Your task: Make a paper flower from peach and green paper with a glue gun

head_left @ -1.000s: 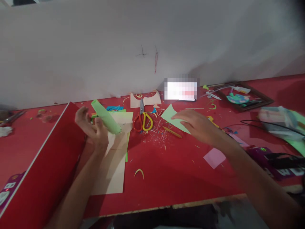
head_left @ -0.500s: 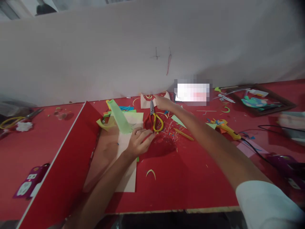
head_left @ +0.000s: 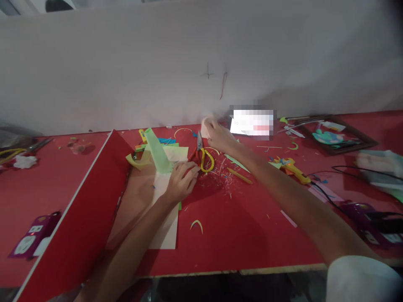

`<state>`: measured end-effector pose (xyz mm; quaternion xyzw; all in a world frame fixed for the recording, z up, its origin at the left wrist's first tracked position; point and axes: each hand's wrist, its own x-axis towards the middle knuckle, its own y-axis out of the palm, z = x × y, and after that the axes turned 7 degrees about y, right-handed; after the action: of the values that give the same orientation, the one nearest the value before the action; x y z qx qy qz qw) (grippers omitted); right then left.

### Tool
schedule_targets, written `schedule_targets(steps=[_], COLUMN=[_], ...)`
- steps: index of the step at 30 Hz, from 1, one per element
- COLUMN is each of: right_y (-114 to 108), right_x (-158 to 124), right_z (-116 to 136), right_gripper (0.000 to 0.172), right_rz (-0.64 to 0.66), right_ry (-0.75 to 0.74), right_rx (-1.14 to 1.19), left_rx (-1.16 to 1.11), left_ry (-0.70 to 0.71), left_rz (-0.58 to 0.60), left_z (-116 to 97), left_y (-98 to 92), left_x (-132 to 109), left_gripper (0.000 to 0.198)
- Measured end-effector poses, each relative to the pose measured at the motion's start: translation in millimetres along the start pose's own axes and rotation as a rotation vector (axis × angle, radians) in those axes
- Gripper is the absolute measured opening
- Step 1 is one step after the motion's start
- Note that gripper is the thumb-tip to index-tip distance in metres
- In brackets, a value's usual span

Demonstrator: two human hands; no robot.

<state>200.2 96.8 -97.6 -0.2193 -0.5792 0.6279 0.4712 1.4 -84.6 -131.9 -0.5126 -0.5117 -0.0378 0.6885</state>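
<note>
My left hand (head_left: pixel 182 181) rests palm down at the right edge of a cream paper sheet (head_left: pixel 166 226), its fingers slightly spread beside the scissors' handles. The scissors (head_left: pixel 204 157), with red and yellow handles, lie with blades pointing to the wall. Just beyond them my right hand (head_left: pixel 217 133) pinches a pale pink paper piece (head_left: pixel 205 127), lifted near the wall. A light green paper cone (head_left: pixel 156 153) lies on the cream sheet, left of my left hand.
A red divider (head_left: pixel 78 209) stands at left. Further right are a lit screen (head_left: pixel 252 123), a yellow glue gun (head_left: pixel 296 171) with its cable, a framed tray (head_left: pixel 368 142) and a purple power strip (head_left: pixel 362 218). Paper scraps and a yellow stick (head_left: pixel 239 176) lie mid-table.
My right hand has closed on the pale pink paper and picked it up from beside the wall. My left hand stays near the scissors. The view has shifted slightly.
</note>
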Motion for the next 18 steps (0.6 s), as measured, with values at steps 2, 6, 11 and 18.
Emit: schedule_targets(steps=[2, 6, 11, 18], right_y=[-5, -15, -21, -13], right_x=[-20, -60, -101, -105], right_z=[-2, 1, 17, 20], right_gripper=[0.066, 0.067, 0.058, 0.052], right_rz=[-0.017, -0.052, -0.132, -0.22], right_ry=[0.009, 0.008, -0.097, -0.018], right_rx=[0.087, 0.347, 0.634, 0.989], left_rx=[-0.062, -0.266, -0.584, -0.783], left_ry=[-0.098, -0.412, -0.663, -0.759], left_rz=[0.002, -0.047, -0.098, -0.117], left_z=[-1, -2, 0, 4], left_y=[2.3, 15.3, 41.4, 55.8], left_x=[4, 28, 70, 90], left_gripper=[0.027, 0.031, 0.037, 0.033])
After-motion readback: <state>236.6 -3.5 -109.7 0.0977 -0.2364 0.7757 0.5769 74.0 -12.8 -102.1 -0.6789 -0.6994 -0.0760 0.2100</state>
